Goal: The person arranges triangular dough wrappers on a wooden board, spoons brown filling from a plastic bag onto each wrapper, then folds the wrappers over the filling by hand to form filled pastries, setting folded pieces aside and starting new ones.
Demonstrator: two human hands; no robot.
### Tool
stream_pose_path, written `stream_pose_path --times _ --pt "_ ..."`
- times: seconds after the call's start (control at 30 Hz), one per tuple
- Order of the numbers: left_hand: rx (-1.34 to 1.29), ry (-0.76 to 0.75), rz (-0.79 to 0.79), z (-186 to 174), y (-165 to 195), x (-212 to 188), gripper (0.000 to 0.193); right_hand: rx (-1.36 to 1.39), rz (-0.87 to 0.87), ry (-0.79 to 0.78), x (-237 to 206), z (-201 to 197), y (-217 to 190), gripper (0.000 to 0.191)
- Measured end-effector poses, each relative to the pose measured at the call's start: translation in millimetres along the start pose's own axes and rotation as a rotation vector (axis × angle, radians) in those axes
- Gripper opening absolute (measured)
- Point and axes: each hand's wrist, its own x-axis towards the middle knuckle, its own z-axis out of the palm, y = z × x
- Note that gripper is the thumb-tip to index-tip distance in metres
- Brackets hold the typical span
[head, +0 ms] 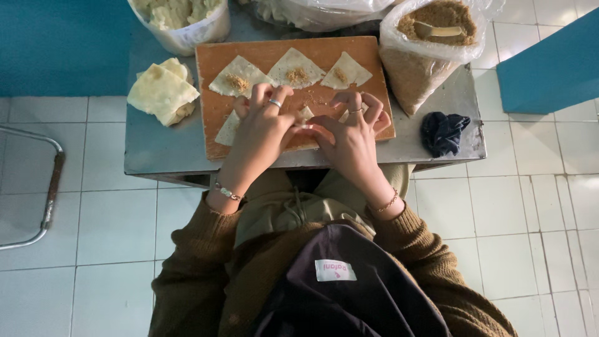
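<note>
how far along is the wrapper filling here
Done: three dough wrappers across the top of the wooden board already carry a pinch of brown filling. In hand: the left hand and right hand are pressing a wrapper together at the board's lower edge. Left: those three lie unfolded, and a stack of plain wrappers waits beside the board.

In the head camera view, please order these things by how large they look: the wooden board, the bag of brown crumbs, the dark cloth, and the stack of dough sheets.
1. wooden board
2. bag of brown crumbs
3. stack of dough sheets
4. dark cloth

The bag stands taller, nearer the camera, so its rank is less sure.
</note>
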Motion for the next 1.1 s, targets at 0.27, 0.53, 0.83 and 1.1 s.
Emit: stream_pose_path --times 0.27,0.53,0.83,1.1 --pt "0.024 -0.066 0.006 4 -2 10 0.005 0.001 -0.030 0.018 5 5 3 0.021" --pt "0.021 0.002 0.003 10 -4 11 0.007 0.033 0.003 0.014 3 17 10 0.015" --pt "-0.014 0.004 -0.025 14 -5 14 0.007 0.145 0.134 -0.014 18 13 18 0.020" --pt "-0.075 -0.001 -0.082 6 1 22 0.006 -0.069 -0.021 0.095 2 14 3 0.015"
